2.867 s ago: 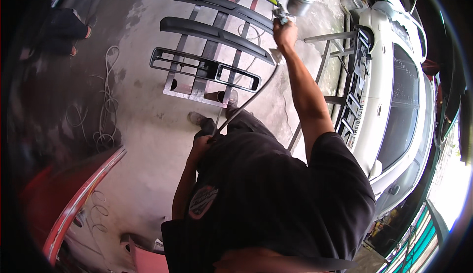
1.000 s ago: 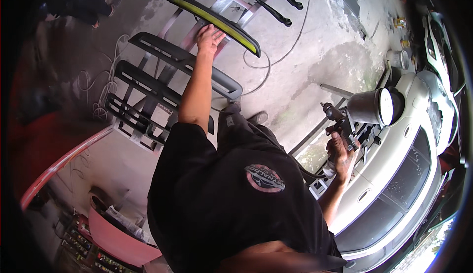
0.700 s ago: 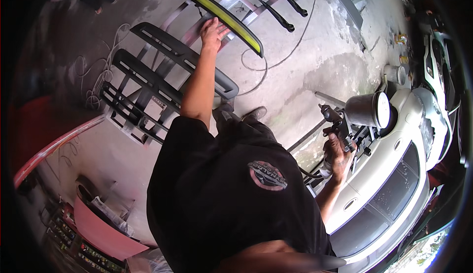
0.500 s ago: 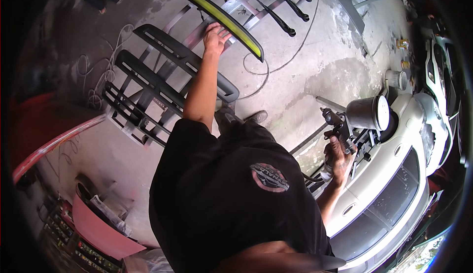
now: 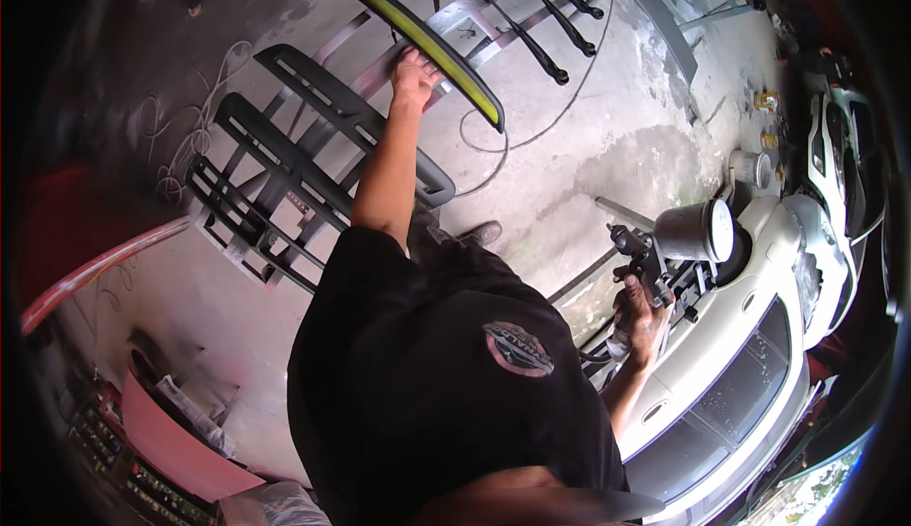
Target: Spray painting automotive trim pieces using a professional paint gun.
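Observation:
My left hand [image 5: 415, 77] reaches out to a long curved car trim piece [image 5: 432, 49], black at the rim with a yellow-green face. Its fingers close on the near edge, partly hidden by the piece, which is tilted above a metal rack [image 5: 359, 78]. At the right, my right hand [image 5: 645, 315] grips a spray gun [image 5: 647, 262] by its handle. A grey paint cup [image 5: 691, 232] with a pale lid is fixed to the gun, and a hose runs from below the hand.
Black slotted trim panels [image 5: 332, 90] lie across the rack, with several black wiper arms [image 5: 541, 47] at its far end. A white car [image 5: 707, 360] stands close on my right. A hose [image 5: 560, 109] loops over the floor. Red body panels [image 5: 176, 441] are at left.
The trim piece has tilted, so its yellow-green face looks narrower. My left hand stays on it. My right hand and the spray gun have shifted slightly left and down in view.

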The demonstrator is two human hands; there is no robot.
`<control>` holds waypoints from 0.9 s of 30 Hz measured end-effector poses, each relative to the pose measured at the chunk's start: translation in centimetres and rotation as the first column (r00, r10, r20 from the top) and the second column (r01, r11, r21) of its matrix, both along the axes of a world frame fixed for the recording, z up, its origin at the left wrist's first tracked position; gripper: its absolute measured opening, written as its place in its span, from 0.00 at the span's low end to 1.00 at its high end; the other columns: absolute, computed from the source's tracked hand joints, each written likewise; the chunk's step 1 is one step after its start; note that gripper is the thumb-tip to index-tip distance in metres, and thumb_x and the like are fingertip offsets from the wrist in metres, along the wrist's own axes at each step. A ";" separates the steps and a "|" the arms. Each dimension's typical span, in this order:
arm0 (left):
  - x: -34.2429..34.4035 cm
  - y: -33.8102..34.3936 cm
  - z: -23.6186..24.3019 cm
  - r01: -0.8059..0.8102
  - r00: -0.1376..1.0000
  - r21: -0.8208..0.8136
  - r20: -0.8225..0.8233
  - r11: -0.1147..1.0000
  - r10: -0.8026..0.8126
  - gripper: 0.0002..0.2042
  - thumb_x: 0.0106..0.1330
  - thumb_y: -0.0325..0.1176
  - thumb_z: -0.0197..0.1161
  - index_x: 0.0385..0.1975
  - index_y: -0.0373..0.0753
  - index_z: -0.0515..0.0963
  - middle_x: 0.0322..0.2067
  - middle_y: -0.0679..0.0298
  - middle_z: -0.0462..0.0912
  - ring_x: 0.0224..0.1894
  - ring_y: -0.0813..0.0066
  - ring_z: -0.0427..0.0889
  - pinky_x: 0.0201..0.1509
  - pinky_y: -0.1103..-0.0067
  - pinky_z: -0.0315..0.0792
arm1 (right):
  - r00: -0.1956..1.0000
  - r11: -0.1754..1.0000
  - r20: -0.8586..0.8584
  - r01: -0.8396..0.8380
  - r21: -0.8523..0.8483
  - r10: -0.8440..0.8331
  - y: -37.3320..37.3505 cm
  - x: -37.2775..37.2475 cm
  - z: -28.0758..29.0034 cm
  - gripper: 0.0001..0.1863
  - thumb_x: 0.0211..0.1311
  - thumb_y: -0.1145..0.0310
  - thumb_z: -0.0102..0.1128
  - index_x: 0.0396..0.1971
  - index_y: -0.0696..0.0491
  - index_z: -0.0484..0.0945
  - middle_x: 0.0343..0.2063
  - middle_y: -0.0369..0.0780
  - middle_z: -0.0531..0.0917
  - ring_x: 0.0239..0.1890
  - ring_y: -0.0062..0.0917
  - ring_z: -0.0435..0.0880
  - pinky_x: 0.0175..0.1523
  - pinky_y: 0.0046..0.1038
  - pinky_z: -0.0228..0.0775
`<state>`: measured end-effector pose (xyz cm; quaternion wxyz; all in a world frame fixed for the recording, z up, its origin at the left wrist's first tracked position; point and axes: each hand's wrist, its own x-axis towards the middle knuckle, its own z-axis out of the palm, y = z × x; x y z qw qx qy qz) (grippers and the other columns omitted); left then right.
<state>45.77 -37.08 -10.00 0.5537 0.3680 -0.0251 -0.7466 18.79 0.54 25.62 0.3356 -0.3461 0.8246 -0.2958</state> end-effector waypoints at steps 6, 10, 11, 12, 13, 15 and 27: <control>0.0 -0.1 -2.1 -0.125 0.986 -0.078 -0.118 0.989 0.116 0.26 0.79 0.55 0.37 0.62 0.44 0.69 0.66 0.61 0.70 0.68 0.56 0.66 0.73 0.50 0.56 | 0.960 0.977 -0.200 -0.207 -0.039 0.196 2.0 -0.9 -2.0 0.13 0.72 0.61 0.62 0.43 0.55 0.87 0.16 0.34 0.78 0.16 0.18 0.72 0.24 0.22 0.62; 0.0 0.8 -0.3 -0.153 0.970 -0.155 -0.213 0.976 0.118 0.30 0.77 0.64 0.36 0.61 0.46 0.70 0.63 0.62 0.73 0.66 0.57 0.69 0.71 0.49 0.59 | 0.998 0.998 -0.034 -0.050 0.041 0.051 1.0 -0.1 -1.0 0.14 0.71 0.60 0.63 0.43 0.56 0.86 0.16 0.34 0.78 0.16 0.18 0.73 0.24 0.23 0.62; 0.1 1.3 0.6 -0.149 0.963 -0.163 -0.249 0.975 0.105 0.32 0.75 0.67 0.37 0.62 0.47 0.69 0.62 0.63 0.72 0.66 0.59 0.69 0.71 0.50 0.60 | 1.000 0.999 -0.006 -0.023 0.034 0.024 1.1 0.0 -1.1 0.15 0.71 0.59 0.63 0.42 0.57 0.86 0.16 0.34 0.78 0.16 0.18 0.73 0.24 0.23 0.62; 0.1 1.6 1.6 -0.143 0.964 -0.163 -0.246 0.976 0.101 0.32 0.75 0.67 0.37 0.62 0.47 0.69 0.62 0.63 0.72 0.66 0.59 0.69 0.71 0.50 0.60 | 1.000 1.000 0.023 0.003 0.027 -0.003 1.2 0.0 -1.2 0.16 0.70 0.58 0.64 0.41 0.57 0.86 0.16 0.34 0.78 0.17 0.17 0.73 0.24 0.24 0.62; 0.2 2.0 2.8 -0.132 0.968 -0.157 -0.231 0.979 0.093 0.34 0.75 0.68 0.35 0.63 0.45 0.68 0.64 0.60 0.71 0.68 0.55 0.67 0.72 0.50 0.58 | 1.000 1.000 0.026 0.005 0.028 -0.006 1.1 0.1 -1.2 0.16 0.70 0.58 0.64 0.41 0.57 0.86 0.16 0.34 0.78 0.17 0.17 0.73 0.24 0.24 0.62; 0.5 2.6 4.2 -0.120 0.973 -0.151 -0.214 0.981 0.086 0.37 0.74 0.69 0.33 0.65 0.44 0.67 0.66 0.57 0.69 0.70 0.52 0.65 0.74 0.49 0.56 | 1.000 1.000 0.023 0.000 0.021 -0.001 0.9 0.3 -1.1 0.18 0.69 0.55 0.65 0.40 0.58 0.86 0.16 0.34 0.78 0.17 0.17 0.73 0.24 0.24 0.61; 2.2 3.2 4.1 -0.113 0.988 -0.126 -0.123 0.986 0.097 0.39 0.73 0.71 0.36 0.67 0.42 0.64 0.67 0.59 0.68 0.70 0.56 0.63 0.75 0.53 0.52 | 0.996 1.000 0.084 -0.023 -0.013 0.024 0.2 0.5 -1.5 0.17 0.66 0.56 0.69 0.39 0.58 0.86 0.18 0.33 0.79 0.18 0.15 0.72 0.24 0.22 0.62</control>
